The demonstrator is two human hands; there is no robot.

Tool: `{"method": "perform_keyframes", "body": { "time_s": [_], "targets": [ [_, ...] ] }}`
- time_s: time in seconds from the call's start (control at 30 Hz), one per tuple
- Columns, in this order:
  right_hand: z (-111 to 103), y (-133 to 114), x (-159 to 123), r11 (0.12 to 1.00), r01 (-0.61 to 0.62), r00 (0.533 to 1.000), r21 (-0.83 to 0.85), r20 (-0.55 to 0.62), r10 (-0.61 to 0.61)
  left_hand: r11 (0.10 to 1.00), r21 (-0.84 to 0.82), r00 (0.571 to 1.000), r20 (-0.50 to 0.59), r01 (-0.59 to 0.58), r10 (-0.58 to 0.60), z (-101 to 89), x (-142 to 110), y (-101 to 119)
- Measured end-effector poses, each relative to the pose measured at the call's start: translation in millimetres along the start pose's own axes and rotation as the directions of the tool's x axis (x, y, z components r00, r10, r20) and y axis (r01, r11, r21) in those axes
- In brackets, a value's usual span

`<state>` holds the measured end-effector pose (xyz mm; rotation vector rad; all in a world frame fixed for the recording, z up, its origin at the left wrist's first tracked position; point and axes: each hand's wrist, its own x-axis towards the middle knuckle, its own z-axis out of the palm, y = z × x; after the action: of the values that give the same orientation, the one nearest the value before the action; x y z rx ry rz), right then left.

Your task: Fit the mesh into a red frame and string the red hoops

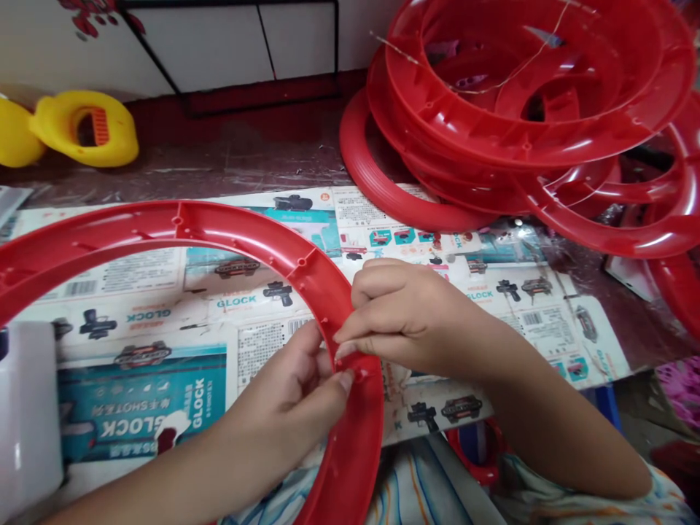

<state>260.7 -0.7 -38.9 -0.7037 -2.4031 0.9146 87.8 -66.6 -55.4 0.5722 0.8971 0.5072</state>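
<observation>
A large red plastic ring (240, 227) with a channelled, ribbed face takes up the left and middle of the view, running off the left and bottom edges. My left hand (298, 394) grips its right side from inside the hoop, thumb on the channel and fingers curled under the inner rim. Just above that thumb, my right hand (405, 313) has its fingertips pinched together down in the channel. Whatever those fingertips hold, if anything, is too small or hidden to make out. Small pegs and ribs stand up along the channel.
Printed cardboard (262, 292) covers the dark tabletop (235, 153). Several red rings (464, 138) are piled at the back right, a thin wire (525, 69) across them. Yellow plastic parts (114, 138) lie at the back left. A white box-shaped object (33, 408) stands at the left edge.
</observation>
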Motion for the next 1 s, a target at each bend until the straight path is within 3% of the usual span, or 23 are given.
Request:
{"method": "perform_keyframes", "body": {
  "time_s": [0.2,0.37,0.6,0.8,1.0],
  "targets": [
    [-2,-7,3,0.997,-0.076,0.996,-0.011,0.04,0.077,0.992,0.089,0.995,0.017,0.093,-0.095,-4.2,-2,2],
    [-4,-8,2,0.993,-0.112,0.994,0.04,0.026,0.111,0.996,0.008,0.995,0.052,0.086,-0.087,-0.1,-2,6],
    [-6,-11,5,0.937,-0.341,0.932,0.077,0.16,0.326,0.977,0.211,0.997,-0.066,0.041,-0.027,3.2,6,1],
    [0,-16,7,0.909,-0.415,0.881,-0.04,0.231,0.412,0.893,0.447,0.996,-0.093,0.057,-0.017,0.5,7,-3],
    [2,-12,1,0.932,-0.362,0.913,-0.02,0.196,0.358,0.841,0.539,0.998,-0.057,0.042,-0.013,-6.5,5,4]
  ]
}}
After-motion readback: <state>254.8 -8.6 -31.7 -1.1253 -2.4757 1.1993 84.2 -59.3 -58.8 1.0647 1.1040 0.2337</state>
